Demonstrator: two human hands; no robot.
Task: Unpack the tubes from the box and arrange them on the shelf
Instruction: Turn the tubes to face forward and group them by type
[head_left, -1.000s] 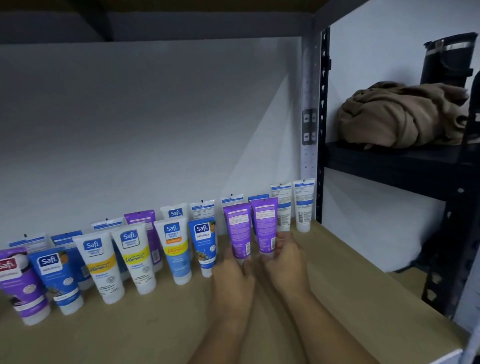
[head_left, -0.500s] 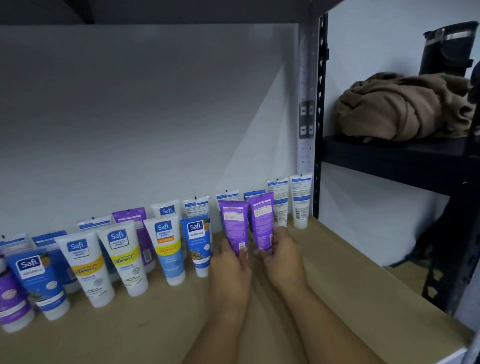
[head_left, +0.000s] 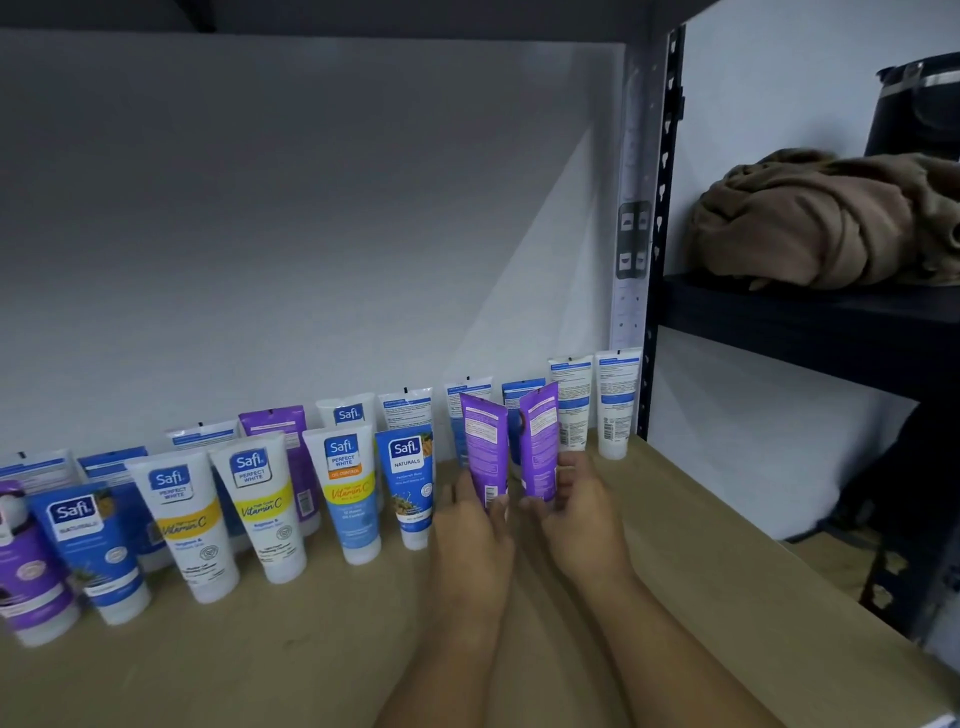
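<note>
The left hand (head_left: 475, 540) grips the lower part of one purple tube (head_left: 485, 447), fingers curled around it, and the right hand (head_left: 576, 525) holds a second purple tube (head_left: 539, 441) in the same way — the two stand side by side, their back labels turned to the camera and their tops leaning a little apart. Both are at the front row of tubes (head_left: 260, 509), just to the right of the blue Naturals tube (head_left: 408, 478), which I take as the landmark. The step in hand looks like placing these two on the wooden shelf (head_left: 701, 571); the next move probably calls for setting each one upright on its cap, perhaps turned with its front outward like its neighbours, and then letting go without knocking the tubes behind. Left of the landmark the front row continues to the picture's edge, where a purple tube is cut off. The caps of the held tubes are hidden by the hands, so I cannot tell if they already touch the shelf. The box is not in view.
</note>
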